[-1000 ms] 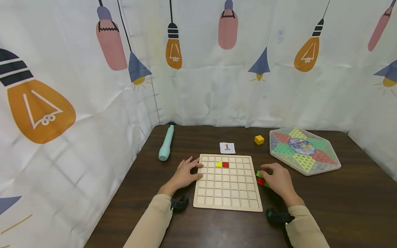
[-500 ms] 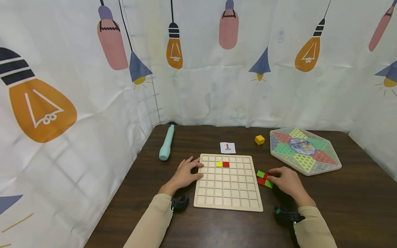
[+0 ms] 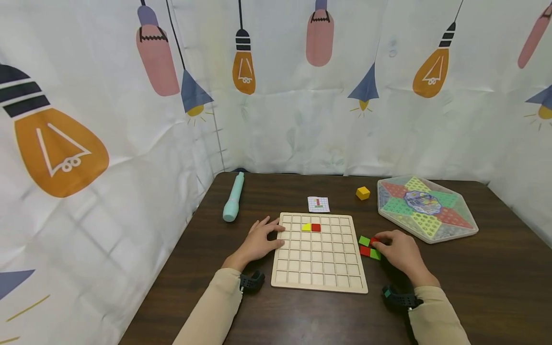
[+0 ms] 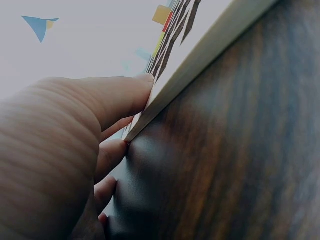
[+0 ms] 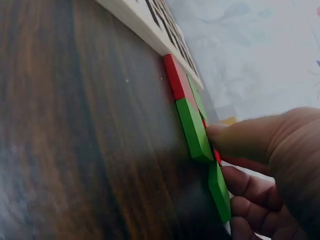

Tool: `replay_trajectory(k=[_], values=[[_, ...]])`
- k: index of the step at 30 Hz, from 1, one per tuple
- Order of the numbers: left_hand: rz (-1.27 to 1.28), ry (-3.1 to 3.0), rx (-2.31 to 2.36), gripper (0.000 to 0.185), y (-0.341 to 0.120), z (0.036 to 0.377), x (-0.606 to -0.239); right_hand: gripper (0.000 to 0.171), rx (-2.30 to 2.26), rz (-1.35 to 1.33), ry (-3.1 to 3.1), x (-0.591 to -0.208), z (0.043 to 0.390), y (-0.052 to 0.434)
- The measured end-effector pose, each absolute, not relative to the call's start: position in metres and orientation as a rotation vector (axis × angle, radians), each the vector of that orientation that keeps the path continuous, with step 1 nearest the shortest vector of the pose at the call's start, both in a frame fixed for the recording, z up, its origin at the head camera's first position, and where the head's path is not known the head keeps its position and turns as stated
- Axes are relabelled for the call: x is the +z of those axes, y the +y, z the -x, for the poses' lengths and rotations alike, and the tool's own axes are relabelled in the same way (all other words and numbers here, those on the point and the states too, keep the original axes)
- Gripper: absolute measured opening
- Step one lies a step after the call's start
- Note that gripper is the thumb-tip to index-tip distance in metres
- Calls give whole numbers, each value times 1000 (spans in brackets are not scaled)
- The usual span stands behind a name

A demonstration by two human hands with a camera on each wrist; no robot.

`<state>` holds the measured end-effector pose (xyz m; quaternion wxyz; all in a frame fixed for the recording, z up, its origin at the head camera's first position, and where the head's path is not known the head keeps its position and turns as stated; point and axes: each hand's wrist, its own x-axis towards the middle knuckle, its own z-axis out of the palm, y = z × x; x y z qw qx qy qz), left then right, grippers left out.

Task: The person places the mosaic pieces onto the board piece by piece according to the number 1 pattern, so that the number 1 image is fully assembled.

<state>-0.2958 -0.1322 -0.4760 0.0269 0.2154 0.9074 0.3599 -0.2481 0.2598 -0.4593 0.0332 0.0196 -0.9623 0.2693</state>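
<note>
A wooden grid board lies flat on the table, with a yellow piece and a red square side by side in its upper rows. My left hand rests at the board's left edge, thumb and fingertips touching the rim. Just right of the board is a small cluster of blocks: a green block, a red block and another green block. My right hand pinches the far red block of this cluster. One more green block shows beneath the fingers in the right wrist view.
Behind the board lies a small pattern card. A yellow cube stands farther right, beside a hexagonal Chinese checkers box. At the back left lies a teal bottle-shaped object. Printed curtains surround the table.
My right hand has shifted right, from over the green and red blocks to the far red block, uncovering the near ones. My left hand keeps its place on the board's edge.
</note>
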Motion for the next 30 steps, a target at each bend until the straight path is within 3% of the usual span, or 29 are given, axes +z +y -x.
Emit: replay_trajectory(k=[30], values=[[-663,2801,1121,38,-132,296,-478,30,855,-85,-2890,-465,250,267]])
